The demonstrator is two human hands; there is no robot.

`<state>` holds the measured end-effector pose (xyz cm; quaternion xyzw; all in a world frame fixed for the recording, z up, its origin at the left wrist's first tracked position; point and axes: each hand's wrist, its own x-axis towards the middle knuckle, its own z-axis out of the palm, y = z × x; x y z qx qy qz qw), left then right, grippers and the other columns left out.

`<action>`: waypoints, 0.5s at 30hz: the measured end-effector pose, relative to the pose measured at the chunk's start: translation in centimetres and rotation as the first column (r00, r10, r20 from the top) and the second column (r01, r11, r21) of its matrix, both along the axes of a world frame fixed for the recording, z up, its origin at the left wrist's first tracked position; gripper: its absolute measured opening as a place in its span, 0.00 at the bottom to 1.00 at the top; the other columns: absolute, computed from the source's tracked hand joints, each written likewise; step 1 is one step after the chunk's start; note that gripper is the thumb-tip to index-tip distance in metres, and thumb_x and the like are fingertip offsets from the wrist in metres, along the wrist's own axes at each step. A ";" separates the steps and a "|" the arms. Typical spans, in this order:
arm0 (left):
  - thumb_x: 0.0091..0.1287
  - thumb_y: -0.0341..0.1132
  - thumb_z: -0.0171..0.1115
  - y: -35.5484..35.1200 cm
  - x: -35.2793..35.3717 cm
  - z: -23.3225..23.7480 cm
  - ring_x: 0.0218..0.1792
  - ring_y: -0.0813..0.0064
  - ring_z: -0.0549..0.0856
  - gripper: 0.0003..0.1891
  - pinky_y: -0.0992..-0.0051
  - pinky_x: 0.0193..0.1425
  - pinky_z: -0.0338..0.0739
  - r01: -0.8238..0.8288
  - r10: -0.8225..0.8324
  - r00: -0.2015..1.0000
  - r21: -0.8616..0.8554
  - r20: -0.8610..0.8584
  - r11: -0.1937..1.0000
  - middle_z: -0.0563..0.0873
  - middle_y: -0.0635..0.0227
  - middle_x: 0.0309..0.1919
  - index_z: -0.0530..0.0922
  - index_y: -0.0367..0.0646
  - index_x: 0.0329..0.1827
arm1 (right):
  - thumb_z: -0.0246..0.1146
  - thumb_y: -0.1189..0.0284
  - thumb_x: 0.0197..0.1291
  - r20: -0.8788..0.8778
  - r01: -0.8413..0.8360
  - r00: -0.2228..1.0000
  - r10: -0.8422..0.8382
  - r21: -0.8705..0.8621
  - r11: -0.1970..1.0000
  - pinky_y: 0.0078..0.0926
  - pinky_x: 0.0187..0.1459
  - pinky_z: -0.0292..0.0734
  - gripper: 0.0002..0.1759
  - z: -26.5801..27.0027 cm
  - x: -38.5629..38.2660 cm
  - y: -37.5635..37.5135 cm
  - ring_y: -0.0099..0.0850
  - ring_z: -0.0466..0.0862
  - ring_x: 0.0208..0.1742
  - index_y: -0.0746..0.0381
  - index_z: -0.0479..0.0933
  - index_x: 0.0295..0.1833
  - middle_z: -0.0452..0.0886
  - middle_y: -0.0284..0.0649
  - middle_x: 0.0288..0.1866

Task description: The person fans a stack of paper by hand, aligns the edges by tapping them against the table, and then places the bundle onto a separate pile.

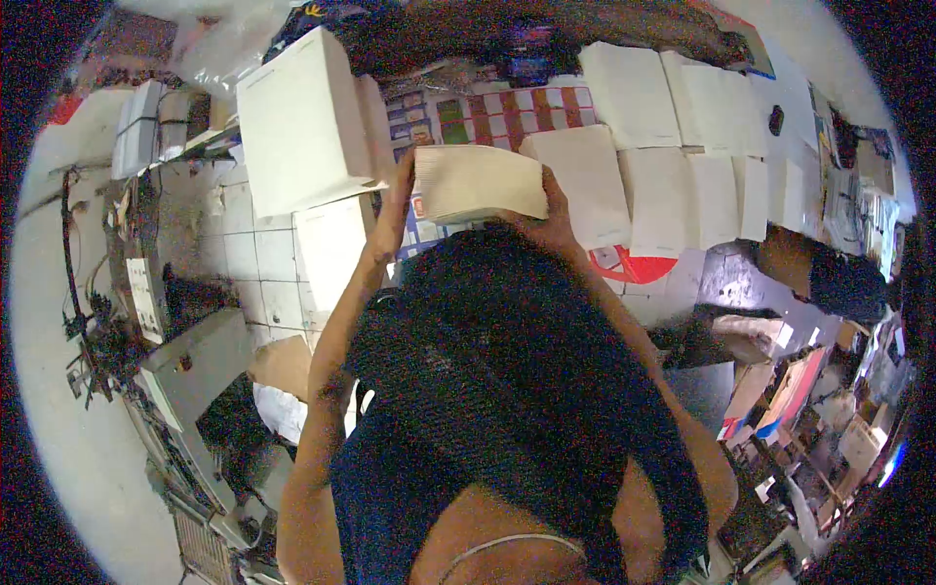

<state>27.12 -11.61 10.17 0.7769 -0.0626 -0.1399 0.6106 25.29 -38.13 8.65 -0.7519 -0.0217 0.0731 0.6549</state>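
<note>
A thick stack of cream paper is held up between both hands, its layered edges showing. My left hand presses against the stack's left side. On its right side is my right hand, fingers wrapped round the edge. Beneath and behind the stack lies a printed sheet with coloured rectangles. Just left of my left hand stands a tall pile of cream paper. Close to my right hand lies another cream paper stack.
Several more cream stacks reach across the right side. A red item lies below them. White paper sits at the left over a tiled surface. Clear plastic is at the back left, cluttered boxes at the lower right.
</note>
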 end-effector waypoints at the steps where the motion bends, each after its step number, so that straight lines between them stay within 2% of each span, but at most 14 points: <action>1: 0.56 0.59 0.58 0.5 -0.2 0.4 0.76 0.59 0.52 0.55 0.65 0.78 0.45 0.059 -0.061 0.998 0.064 0.023 0.996 0.54 0.49 0.76 0.41 0.35 0.78 | 0.79 0.65 0.45 0.015 -0.002 1.000 0.002 0.001 1.000 0.31 0.60 0.73 0.42 0.6 0.2 0.1 0.31 0.77 0.58 0.62 0.65 0.64 0.77 0.40 0.56; 3: 0.46 0.54 0.79 1.0 -0.4 1.3 0.75 0.56 0.56 0.67 0.64 0.78 0.48 0.170 -0.184 0.981 0.189 0.056 0.967 0.57 0.46 0.74 0.40 0.33 0.77 | 0.79 0.66 0.45 0.053 -0.001 0.999 0.003 -0.024 1.000 0.31 0.59 0.74 0.41 0.4 0.4 0.1 0.31 0.77 0.58 0.62 0.65 0.63 0.77 0.40 0.56; 5: 0.40 0.45 0.82 0.2 0.1 2.2 0.71 0.53 0.63 0.64 0.63 0.75 0.54 0.131 -0.186 0.971 0.320 0.150 0.938 0.64 0.45 0.70 0.47 0.34 0.76 | 0.79 0.67 0.45 0.101 0.009 0.995 -0.002 -0.072 0.997 0.31 0.59 0.74 0.41 -1.0 0.4 0.0 0.31 0.77 0.58 0.62 0.65 0.63 0.77 0.40 0.56; 6: 0.37 0.41 0.84 -0.1 0.4 2.5 0.69 0.51 0.66 0.63 0.63 0.74 0.58 0.105 -0.192 0.962 0.383 0.196 0.918 0.67 0.45 0.68 0.50 0.34 0.75 | 0.79 0.68 0.45 0.059 -0.018 0.998 0.020 -0.042 0.999 0.32 0.60 0.74 0.43 -1.0 0.3 -0.3 0.32 0.77 0.59 0.62 0.64 0.65 0.77 0.40 0.57; 8: 0.37 0.42 0.84 0.1 1.0 2.0 0.64 0.50 0.72 0.56 0.62 0.69 0.64 0.057 -0.148 0.963 0.366 0.225 0.929 0.73 0.47 0.61 0.59 0.36 0.70 | 0.80 0.68 0.44 -0.021 -0.067 0.998 0.067 0.020 0.998 0.34 0.62 0.72 0.46 -0.6 0.2 -0.8 0.34 0.76 0.61 0.61 0.62 0.68 0.76 0.41 0.60; 11: 0.35 0.42 0.85 0.2 1.3 1.9 0.57 0.51 0.77 0.48 0.61 0.63 0.71 0.003 -0.101 0.968 0.392 0.231 0.920 0.78 0.51 0.53 0.67 0.39 0.62 | 0.80 0.68 0.42 0.008 -0.153 0.987 0.158 -0.208 0.966 0.36 0.65 0.69 0.53 0.9 0.8 -1.8 0.36 0.73 0.65 0.61 0.57 0.72 0.73 0.42 0.64; 12: 0.35 0.42 0.85 0.0 1.4 2.2 0.55 0.51 0.79 0.46 0.61 0.61 0.73 -0.010 -0.090 0.970 0.406 0.226 0.914 0.79 0.53 0.50 0.70 0.40 0.59 | 0.80 0.68 0.42 -0.004 -0.180 0.983 0.183 -0.211 0.961 0.36 0.66 0.68 0.54 1.5 0.9 -2.0 0.36 0.72 0.66 0.60 0.56 0.73 0.72 0.42 0.65; 15: 0.34 0.42 0.85 0.1 1.7 3.1 0.54 0.50 0.79 0.45 0.60 0.60 0.73 0.040 -0.099 0.986 0.391 0.132 0.919 0.80 0.53 0.49 0.70 0.40 0.58 | 0.81 0.66 0.41 -0.009 -0.237 0.971 0.240 -0.202 0.950 0.37 0.67 0.66 0.57 2.1 1.3 -2.5 0.36 0.71 0.67 0.60 0.54 0.74 0.70 0.43 0.67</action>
